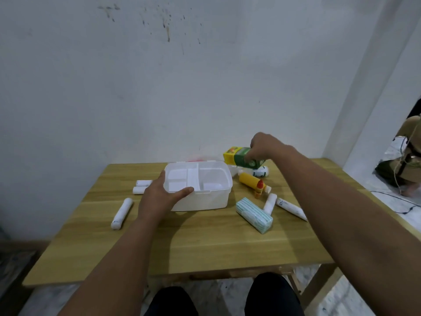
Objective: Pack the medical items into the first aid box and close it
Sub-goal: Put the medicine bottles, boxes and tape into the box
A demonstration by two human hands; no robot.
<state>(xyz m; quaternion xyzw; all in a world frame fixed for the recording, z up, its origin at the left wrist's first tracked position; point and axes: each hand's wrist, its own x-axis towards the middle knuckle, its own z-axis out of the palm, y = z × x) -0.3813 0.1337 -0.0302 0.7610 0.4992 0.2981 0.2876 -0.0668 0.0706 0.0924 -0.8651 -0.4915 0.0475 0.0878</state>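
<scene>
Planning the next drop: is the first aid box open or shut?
Open: the first aid box shows its compartments uncovered; left hand holds its corner.

both arms stretched forward
left hand (159, 198) grips the box (205, 199) corner, thumb out; right hand (265, 149), raised, fingers curled down round a carton (235, 156).

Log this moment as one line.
left hand: holds first aid box | right hand: grips green carton | first aid box: open

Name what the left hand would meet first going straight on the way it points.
The first aid box: the left hand holds its near left corner, so it would likely just push the box.
</scene>
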